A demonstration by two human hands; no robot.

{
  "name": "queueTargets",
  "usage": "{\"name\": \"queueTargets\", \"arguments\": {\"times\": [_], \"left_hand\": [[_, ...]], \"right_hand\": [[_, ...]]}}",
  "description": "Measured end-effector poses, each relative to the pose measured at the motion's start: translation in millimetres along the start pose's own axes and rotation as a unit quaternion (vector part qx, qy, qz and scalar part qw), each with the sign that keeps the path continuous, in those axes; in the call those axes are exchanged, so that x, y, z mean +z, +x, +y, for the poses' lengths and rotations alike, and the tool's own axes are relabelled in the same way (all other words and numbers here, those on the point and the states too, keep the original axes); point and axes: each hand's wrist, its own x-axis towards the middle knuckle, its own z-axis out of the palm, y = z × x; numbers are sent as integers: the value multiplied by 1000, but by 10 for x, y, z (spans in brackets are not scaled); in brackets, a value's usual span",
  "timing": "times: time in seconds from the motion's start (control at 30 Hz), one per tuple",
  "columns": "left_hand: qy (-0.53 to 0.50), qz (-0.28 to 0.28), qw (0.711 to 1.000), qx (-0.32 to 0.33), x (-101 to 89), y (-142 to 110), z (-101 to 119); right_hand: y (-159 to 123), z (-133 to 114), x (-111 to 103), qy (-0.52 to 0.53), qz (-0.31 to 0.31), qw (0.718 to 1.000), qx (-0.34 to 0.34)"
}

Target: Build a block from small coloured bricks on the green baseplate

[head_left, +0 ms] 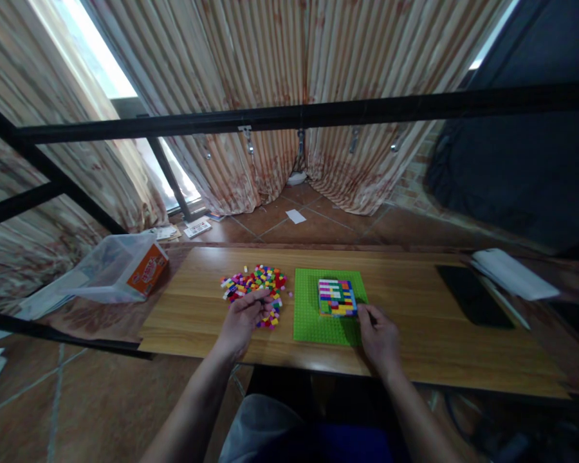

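A green baseplate (313,321) lies on the wooden table (415,334). On its far right part stands a square block of many-coloured bricks (337,297). Left of the plate lies a loose pile of small coloured bricks (255,283). My left hand (244,318) rests over the near side of that pile, fingers curled in a pinch; what they hold is too small to make out. My right hand (379,337) sits at the baseplate's near right corner, fingers bent, fingertips close to the brick block.
A clear plastic box with an orange label (125,267) lies tipped at the table's left end. A black phone (473,296) and a white paper bundle (511,273) lie at the right. A black metal frame (294,116) crosses above, with curtains behind it.
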Motion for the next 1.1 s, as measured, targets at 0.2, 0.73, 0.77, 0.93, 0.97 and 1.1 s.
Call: {"name": "queueTargets", "arguments": {"times": [0.2, 0.73, 0.77, 0.93, 0.97, 1.1], "left_hand": [[103, -49, 993, 38, 369, -30, -231], [355, -105, 893, 257, 982, 77, -508], [374, -110, 879, 275, 997, 82, -503], [457, -127, 813, 337, 1025, 141, -558], [469, -131, 803, 344, 1026, 156, -577], [507, -146, 768, 362, 1033, 195, -632]], "right_hand": [[6, -39, 1, -1, 4, 1000, -5], [16, -97, 2, 21, 3, 1000, -1], [17, -98, 1, 21, 2, 1000, -3], [20, -105, -3, 22, 1, 1000, -8], [19, -107, -3, 21, 1, 1000, -8], [16, -108, -3, 21, -1, 1000, -6]]}}
